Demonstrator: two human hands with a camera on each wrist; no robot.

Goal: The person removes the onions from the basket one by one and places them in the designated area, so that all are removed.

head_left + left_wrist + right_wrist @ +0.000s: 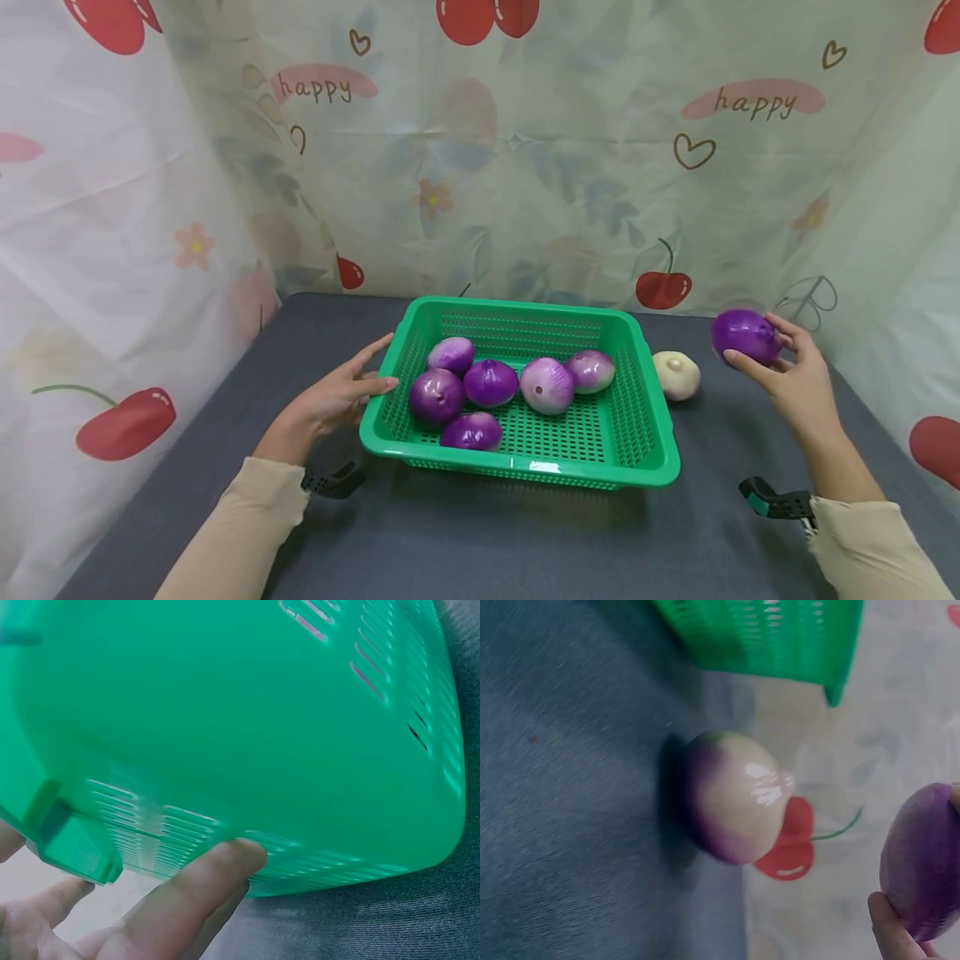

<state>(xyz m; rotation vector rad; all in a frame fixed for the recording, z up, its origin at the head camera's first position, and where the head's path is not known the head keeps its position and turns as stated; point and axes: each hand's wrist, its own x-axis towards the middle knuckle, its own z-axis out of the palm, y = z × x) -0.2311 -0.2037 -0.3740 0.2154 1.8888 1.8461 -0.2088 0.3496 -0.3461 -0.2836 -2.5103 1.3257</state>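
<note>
A green slotted basket stands mid-table with several purple onions in it, among them a pale one. My left hand rests on its left rim with straight fingers; the left wrist view shows a fingertip against the basket wall. Off to the right, above the table, my right hand holds a dark purple onion. A whitish onion lies on the cloth just right of the basket.
The table has a dark grey cloth. Printed cherry curtains close it in at the back and on both sides. The basket's corner shows at the top of the right wrist view.
</note>
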